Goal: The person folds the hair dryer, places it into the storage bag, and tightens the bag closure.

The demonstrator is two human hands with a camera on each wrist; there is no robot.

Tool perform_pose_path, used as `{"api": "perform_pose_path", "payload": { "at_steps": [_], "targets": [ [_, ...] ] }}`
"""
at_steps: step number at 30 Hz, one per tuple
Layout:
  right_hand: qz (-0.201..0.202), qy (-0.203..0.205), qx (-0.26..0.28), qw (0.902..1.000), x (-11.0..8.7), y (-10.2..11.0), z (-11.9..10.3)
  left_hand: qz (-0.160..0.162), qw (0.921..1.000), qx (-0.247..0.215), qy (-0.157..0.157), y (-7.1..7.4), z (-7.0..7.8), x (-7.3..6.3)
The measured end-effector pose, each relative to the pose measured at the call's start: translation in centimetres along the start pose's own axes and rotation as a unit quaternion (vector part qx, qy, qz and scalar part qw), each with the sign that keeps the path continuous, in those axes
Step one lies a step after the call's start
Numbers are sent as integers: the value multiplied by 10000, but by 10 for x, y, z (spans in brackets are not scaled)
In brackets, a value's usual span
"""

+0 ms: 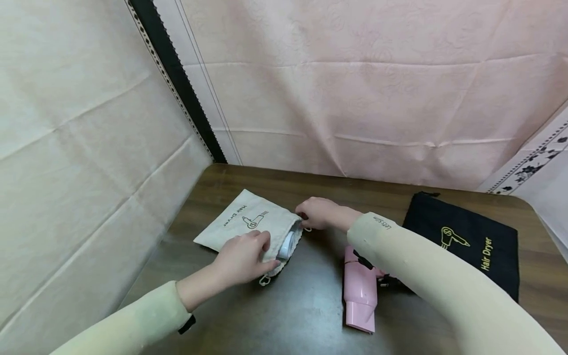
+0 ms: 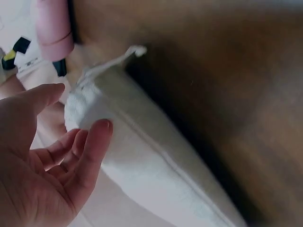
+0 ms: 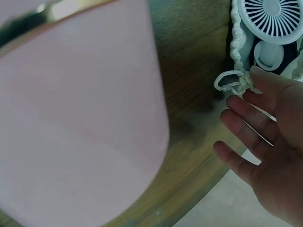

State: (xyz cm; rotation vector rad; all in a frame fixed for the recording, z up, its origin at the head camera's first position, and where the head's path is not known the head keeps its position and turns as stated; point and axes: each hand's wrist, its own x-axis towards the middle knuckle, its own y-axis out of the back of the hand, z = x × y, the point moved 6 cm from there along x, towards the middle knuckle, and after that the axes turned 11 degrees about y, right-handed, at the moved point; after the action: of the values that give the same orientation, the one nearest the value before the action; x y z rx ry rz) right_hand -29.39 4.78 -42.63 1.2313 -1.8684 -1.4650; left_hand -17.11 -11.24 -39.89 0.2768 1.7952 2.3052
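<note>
A white drawstring bag printed "Hair Dryer" lies on the table with its mouth towards the right. Inside the mouth, part of a white hair dryer shows, its round slotted grille facing out. My left hand is over the bag's near side by the mouth, thumb and fingers apart. At the mouth's far corner, my right hand pinches the edge between thumb and index finger, beside the knotted cord; its other fingers are extended. A pink hair dryer lies right of the bag, partly under my right forearm.
On the right side of the table lies a black bag with a yellow hair dryer print, partly hidden by my right sleeve. Light cloth hangs behind the table and along its left side.
</note>
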Motion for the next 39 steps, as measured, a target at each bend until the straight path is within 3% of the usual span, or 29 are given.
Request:
{"api": "perform_pose_path", "payload": {
  "at_steps": [11,16,24,29,33,36,39],
  "targets": [
    [86,7,-91,9999,-3,-5,6,827,9944,561,-356,-14,10,-15],
    [150,53,-81,9998,-4,-6,9,883,9927,749,-350,-20,11,-17],
    [277,-22,97,9996,-10,3,9,905,9934,542,-442,-21,15,-21],
    [397,-14,287,9988,-11,7,16,630,9971,-11,-437,-8,17,-20],
    [887,333,527,9941,-2,-2,45,342,9969,-643,-286,9,16,-16],
    [1251,401,620,9894,-7,12,40,200,9947,-1007,-54,24,12,-10],
    [1330,190,656,9888,-19,40,16,184,9923,-1218,144,39,7,-2]
  ]
}}
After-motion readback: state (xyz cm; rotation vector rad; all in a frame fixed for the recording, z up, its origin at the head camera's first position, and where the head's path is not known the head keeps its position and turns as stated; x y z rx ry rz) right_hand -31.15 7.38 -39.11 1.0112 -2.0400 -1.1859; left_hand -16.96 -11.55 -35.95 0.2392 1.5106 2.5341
